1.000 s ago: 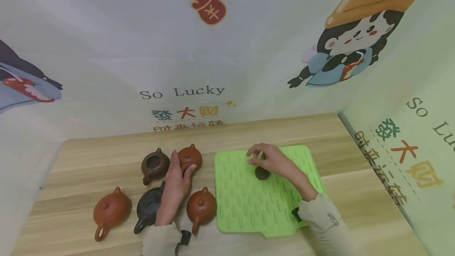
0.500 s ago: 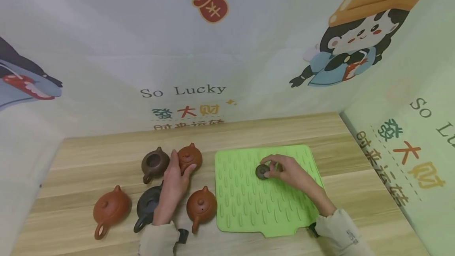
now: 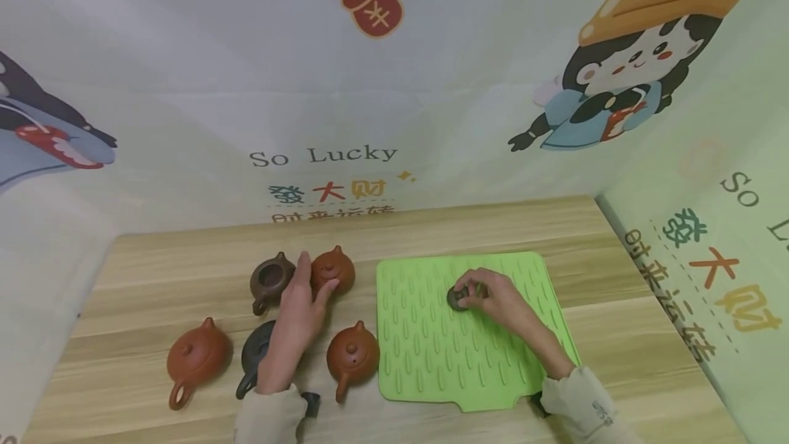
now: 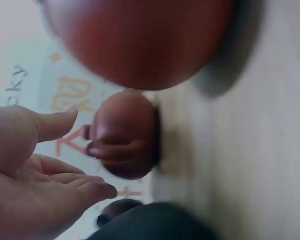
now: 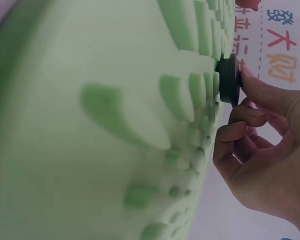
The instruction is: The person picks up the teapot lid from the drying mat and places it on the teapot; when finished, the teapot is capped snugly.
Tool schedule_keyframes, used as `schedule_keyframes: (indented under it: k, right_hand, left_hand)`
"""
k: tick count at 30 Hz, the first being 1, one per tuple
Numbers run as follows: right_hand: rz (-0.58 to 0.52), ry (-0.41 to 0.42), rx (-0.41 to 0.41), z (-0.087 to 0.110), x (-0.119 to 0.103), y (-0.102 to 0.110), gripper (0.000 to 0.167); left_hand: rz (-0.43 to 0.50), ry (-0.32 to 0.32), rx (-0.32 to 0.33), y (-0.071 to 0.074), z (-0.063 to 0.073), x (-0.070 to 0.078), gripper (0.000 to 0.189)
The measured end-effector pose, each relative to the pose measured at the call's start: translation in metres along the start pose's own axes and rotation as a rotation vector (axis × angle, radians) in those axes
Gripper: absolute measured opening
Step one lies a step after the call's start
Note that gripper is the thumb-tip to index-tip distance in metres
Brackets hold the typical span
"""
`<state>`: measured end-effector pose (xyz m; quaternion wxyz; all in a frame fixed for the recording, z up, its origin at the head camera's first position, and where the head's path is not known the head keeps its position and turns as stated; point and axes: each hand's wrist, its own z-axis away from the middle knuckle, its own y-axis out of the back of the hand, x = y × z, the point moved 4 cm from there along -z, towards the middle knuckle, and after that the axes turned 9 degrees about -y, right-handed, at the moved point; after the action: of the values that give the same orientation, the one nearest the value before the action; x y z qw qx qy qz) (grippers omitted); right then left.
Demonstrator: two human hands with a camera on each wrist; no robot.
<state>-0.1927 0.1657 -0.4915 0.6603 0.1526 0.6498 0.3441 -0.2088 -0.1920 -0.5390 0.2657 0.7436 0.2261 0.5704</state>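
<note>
My right hand (image 3: 498,299) pinches a small dark teapot lid (image 3: 456,299) over the green mat (image 3: 419,368). In the right wrist view the lid (image 5: 230,80) sits among the mat's raised nubs, with thumb and fingertips at its top. My left hand (image 3: 303,317) hovers with relaxed fingers between a lidless dark brown teapot (image 3: 269,283) and a lidded reddish-brown teapot (image 3: 333,273). In the left wrist view nothing lies between the left thumb and fingers. A black teapot (image 3: 254,351) is partly hidden under the left wrist.
Another reddish-brown teapot (image 3: 353,355) stands right by the mat's left edge. One more orange-brown teapot (image 3: 198,355) is at the far left. All of this is on a wood-grain table (image 3: 142,279), with a printed backdrop (image 3: 246,88) behind and at the sides.
My right hand was raised just above the lid, then came down and took hold of it. The left hand has stayed nearly in place; the head view shifted slightly.
</note>
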Motion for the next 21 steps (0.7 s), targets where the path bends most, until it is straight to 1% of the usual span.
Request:
schedule_keyframes:
  k: [1, 3, 4, 5, 7, 9, 10, 11, 12, 13, 14, 16, 18, 21]
  right_hand:
    - [-0.007, -0.008, 0.004, 0.000, 0.001, -0.001, 0.014]
    - [-0.019, -0.021, 0.013, 0.001, 0.002, -0.002, 0.013]
    - [-0.028, -0.027, 0.017, 0.001, 0.003, -0.003, 0.013]
    - [-0.037, -0.031, 0.021, 0.002, 0.004, -0.003, 0.012]
    - [-0.057, -0.035, 0.030, 0.002, 0.005, -0.004, 0.011]
    - [-0.073, -0.029, 0.038, 0.002, 0.005, -0.005, 0.011]
    - [-0.078, -0.024, 0.041, 0.001, 0.005, -0.005, 0.011]
    - [-0.081, -0.019, 0.043, 0.001, 0.005, -0.005, 0.011]
    - [-0.084, -0.015, 0.041, 0.000, 0.005, -0.006, 0.010]
    - [-0.082, -0.012, 0.039, -0.001, 0.006, -0.006, 0.010]
    - [-0.080, -0.010, 0.037, -0.002, 0.006, -0.006, 0.010]
    - [-0.076, -0.020, 0.038, -0.002, 0.007, -0.006, 0.010]
    - [-0.074, -0.034, 0.037, -0.003, 0.008, -0.006, 0.010]
    - [-0.075, -0.051, 0.040, -0.002, 0.010, -0.004, 0.011]
  left_hand:
    - [-0.002, -0.017, 0.010, 0.004, 0.001, 0.001, 0.088]
    - [-0.034, -0.062, 0.046, 0.010, 0.002, -0.005, 0.088]
    - [-0.036, -0.066, 0.058, 0.017, 0.004, -0.002, 0.088]
    - [-0.051, -0.067, 0.083, 0.023, 0.005, -0.002, 0.087]
    - [-0.037, -0.045, 0.107, 0.042, 0.009, 0.007, 0.087]
    - [-0.029, 0.013, 0.125, 0.063, 0.013, 0.016, 0.089]
    - [-0.014, 0.062, 0.115, 0.075, 0.016, 0.024, 0.092]
    - [-0.012, 0.097, 0.116, 0.083, 0.018, 0.024, 0.095]
    - [0.003, 0.142, 0.094, 0.092, 0.019, 0.027, 0.099]
    - [0.001, 0.181, 0.081, 0.098, 0.021, 0.025, 0.103]
    - [0.002, 0.215, 0.065, 0.102, 0.022, 0.023, 0.106]
    - [0.002, 0.264, 0.011, 0.104, 0.022, 0.015, 0.112]
    - [-0.004, 0.281, -0.037, 0.102, 0.021, 0.006, 0.114]
    - [-0.001, 0.277, -0.094, 0.094, 0.018, -0.005, 0.112]
